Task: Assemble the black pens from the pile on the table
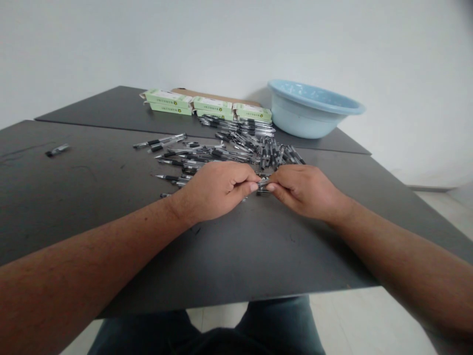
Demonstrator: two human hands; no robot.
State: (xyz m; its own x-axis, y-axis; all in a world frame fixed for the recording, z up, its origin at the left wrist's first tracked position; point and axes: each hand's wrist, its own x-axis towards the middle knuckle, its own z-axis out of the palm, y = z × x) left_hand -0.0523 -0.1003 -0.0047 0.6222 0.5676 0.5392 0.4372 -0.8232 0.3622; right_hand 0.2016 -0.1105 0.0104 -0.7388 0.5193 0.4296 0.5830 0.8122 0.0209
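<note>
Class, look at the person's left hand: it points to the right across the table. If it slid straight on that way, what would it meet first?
The left hand would meet the right hand first: their fingertips already pinch the same small pen part between them, almost touching.

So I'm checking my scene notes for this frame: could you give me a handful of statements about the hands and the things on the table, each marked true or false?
1. Both hands pinch one small pen part between them. True: the left hand and right hand meet on the small grey pen part.
2. The round light blue plastic basin stands at the table's near edge. False: it stands at the far side, near the wall.
3. Pale green flat cardboard boxes lie behind the pile of black and clear pens. True.
4. The dark grey table holds a single pen. False: many lie scattered.
5. One stray pen lies apart, far left. True.
</note>
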